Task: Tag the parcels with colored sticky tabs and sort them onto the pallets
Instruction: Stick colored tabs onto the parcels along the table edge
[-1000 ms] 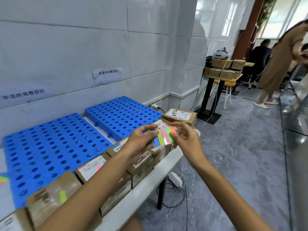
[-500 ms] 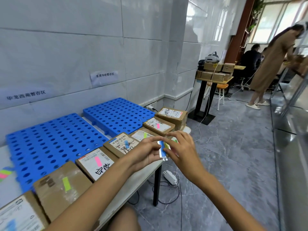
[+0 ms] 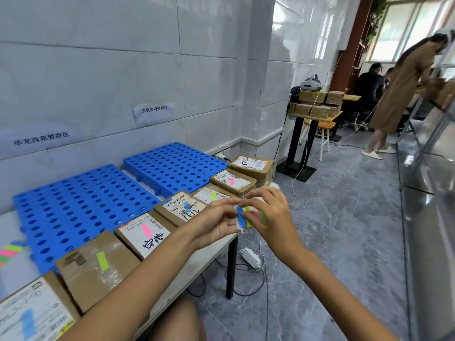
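A row of brown parcels runs along the table's front edge, several with a colored tab: one with a yellow-green tab (image 3: 98,264), one with a pink tab (image 3: 145,232), one with a blue tab (image 3: 183,207). The farthest parcel (image 3: 253,164) shows no tab. Two blue pallets (image 3: 81,205) (image 3: 174,166) lie behind them against the wall. My left hand (image 3: 214,222) and my right hand (image 3: 268,215) together hold a pad of colored sticky tabs (image 3: 246,217) above the table's right end. The right fingertips pinch at its top edge.
Another strip of colored tabs (image 3: 9,252) lies on the table at far left. Paper signs hang on the tiled wall. A power strip (image 3: 251,258) and cables lie on the floor. Farther back stand a black table with boxes (image 3: 315,107) and two people (image 3: 403,94).
The tab pad has turned from edge-on to face me, showing its colors. Both hands stay together on it; the view has shifted slightly.
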`<move>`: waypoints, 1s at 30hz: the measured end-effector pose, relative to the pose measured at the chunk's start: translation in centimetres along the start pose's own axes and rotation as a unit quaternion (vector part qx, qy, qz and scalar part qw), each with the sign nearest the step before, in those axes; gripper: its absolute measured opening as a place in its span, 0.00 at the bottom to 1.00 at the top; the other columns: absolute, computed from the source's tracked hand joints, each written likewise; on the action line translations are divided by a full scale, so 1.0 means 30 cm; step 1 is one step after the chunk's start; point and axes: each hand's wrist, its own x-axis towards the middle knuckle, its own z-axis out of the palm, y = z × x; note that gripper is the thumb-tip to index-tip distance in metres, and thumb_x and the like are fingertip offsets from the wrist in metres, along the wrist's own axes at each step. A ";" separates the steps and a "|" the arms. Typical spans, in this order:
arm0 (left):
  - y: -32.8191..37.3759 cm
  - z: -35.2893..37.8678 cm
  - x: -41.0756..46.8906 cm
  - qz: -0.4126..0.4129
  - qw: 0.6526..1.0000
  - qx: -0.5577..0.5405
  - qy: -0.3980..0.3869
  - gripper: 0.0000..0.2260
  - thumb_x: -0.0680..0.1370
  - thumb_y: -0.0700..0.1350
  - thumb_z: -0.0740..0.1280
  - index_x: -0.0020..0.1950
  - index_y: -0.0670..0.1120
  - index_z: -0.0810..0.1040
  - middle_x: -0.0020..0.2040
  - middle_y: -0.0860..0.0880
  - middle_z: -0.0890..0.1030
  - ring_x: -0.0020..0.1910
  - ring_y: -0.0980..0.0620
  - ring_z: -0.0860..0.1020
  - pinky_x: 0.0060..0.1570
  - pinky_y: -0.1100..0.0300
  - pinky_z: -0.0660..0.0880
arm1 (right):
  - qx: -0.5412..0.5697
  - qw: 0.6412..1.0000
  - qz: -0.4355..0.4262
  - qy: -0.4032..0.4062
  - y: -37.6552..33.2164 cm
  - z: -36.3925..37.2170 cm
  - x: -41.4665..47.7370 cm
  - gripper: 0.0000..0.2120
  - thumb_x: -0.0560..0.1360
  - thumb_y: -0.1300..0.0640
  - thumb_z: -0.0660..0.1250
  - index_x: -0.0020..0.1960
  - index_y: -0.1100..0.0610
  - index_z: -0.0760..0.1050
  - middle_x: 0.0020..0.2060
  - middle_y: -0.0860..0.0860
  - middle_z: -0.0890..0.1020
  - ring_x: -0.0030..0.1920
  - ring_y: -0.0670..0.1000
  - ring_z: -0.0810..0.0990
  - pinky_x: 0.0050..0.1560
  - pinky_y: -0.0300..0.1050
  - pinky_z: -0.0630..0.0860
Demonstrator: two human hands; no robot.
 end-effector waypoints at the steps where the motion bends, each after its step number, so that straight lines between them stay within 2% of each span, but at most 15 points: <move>1: -0.001 0.002 0.000 0.000 1.000 -0.001 0.004 0.17 0.79 0.31 0.53 0.67 0.36 0.67 0.59 0.30 0.75 0.49 0.40 0.81 0.45 0.49 0.81 | 0.009 1.000 0.011 0.000 -0.005 -0.002 0.003 0.08 0.71 0.51 0.66 0.45 0.53 0.80 0.46 0.48 0.78 0.52 0.51 0.75 0.55 0.50 0.70; 6: -0.009 0.013 0.005 0.002 1.000 0.012 0.009 0.15 0.80 0.38 0.58 0.66 0.35 0.69 0.52 0.35 0.79 0.47 0.42 0.81 0.48 0.51 0.80 | 0.021 1.000 0.023 0.004 -0.017 -0.006 0.011 0.08 0.69 0.50 0.65 0.40 0.54 0.78 0.43 0.49 0.77 0.48 0.51 0.75 0.51 0.43 0.68; 11: -0.011 0.009 0.036 0.019 0.999 0.014 0.040 0.15 0.80 0.33 0.55 0.66 0.36 0.69 0.54 0.33 0.77 0.41 0.46 0.82 0.42 0.53 0.81 | 0.033 0.999 0.018 0.003 -0.010 -0.012 0.010 0.08 0.70 0.50 0.66 0.40 0.54 0.79 0.44 0.49 0.77 0.49 0.50 0.74 0.54 0.45 0.68; 14: -0.011 0.012 0.057 0.032 0.997 -0.004 0.073 0.12 0.80 0.33 0.54 0.62 0.38 0.69 0.49 0.35 0.79 0.38 0.47 0.83 0.39 0.55 0.81 | 0.031 0.999 0.014 -0.006 0.002 -0.018 0.009 0.04 0.69 0.53 0.69 0.39 0.53 0.79 0.43 0.47 0.77 0.49 0.50 0.73 0.54 0.46 0.68; 16: -0.004 0.010 0.079 0.042 0.993 -0.008 0.106 0.11 0.81 0.33 0.54 0.61 0.39 0.69 0.46 0.37 0.79 0.36 0.47 0.82 0.37 0.56 0.81 | 0.036 0.999 0.014 -0.017 0.012 -0.025 0.010 0.05 0.70 0.51 0.68 0.39 0.52 0.78 0.43 0.45 0.77 0.49 0.50 0.74 0.54 0.46 0.68; 20: 0.048 -0.006 0.146 0.058 0.984 0.002 0.167 0.13 0.81 0.35 0.55 0.65 0.39 0.68 0.53 0.37 0.78 0.43 0.46 0.80 0.37 0.56 0.80 | 0.065 0.996 0.037 -0.040 0.033 -0.042 0.046 0.08 0.71 0.48 0.65 0.41 0.52 0.78 0.42 0.44 0.78 0.49 0.48 0.73 0.55 0.44 0.68; 23: 0.103 -0.050 0.254 0.062 0.975 0.010 0.214 0.12 0.81 0.36 0.55 0.65 0.41 0.68 0.55 0.37 0.78 0.44 0.46 0.80 0.35 0.56 0.80 | 0.126 0.988 0.086 -0.025 0.075 -0.029 0.108 0.02 0.72 0.57 0.69 0.41 0.54 0.77 0.40 0.44 0.79 0.47 0.45 0.75 0.51 0.35 0.69; 25: 0.140 -0.088 0.331 0.067 0.969 0.015 0.238 0.13 0.81 0.35 0.55 0.66 0.40 0.67 0.58 0.35 0.76 0.49 0.44 0.80 0.38 0.54 0.81 | 0.161 0.979 0.127 -0.014 0.126 -0.029 0.173 0.06 0.71 0.64 0.70 0.41 0.55 0.76 0.38 0.45 0.80 0.43 0.42 0.77 0.46 0.30 0.70; 27: 0.185 -0.124 0.419 0.074 0.964 0.033 0.252 0.14 0.81 0.35 0.56 0.67 0.40 0.66 0.62 0.33 0.74 0.53 0.43 0.79 0.45 0.53 0.78 | 0.163 0.972 0.169 -0.005 0.227 -0.006 0.270 0.07 0.71 0.66 0.70 0.42 0.55 0.76 0.37 0.44 0.80 0.41 0.41 0.79 0.44 0.30 0.73; 30: 0.253 -0.163 0.550 0.098 0.955 0.063 0.272 0.13 0.81 0.35 0.55 0.65 0.42 0.68 0.62 0.33 0.74 0.42 0.48 0.79 0.42 0.55 0.79 | 0.129 0.966 0.222 -0.013 0.411 0.093 0.423 0.04 0.71 0.66 0.70 0.43 0.58 0.77 0.35 0.48 0.81 0.36 0.39 0.78 0.39 0.29 0.74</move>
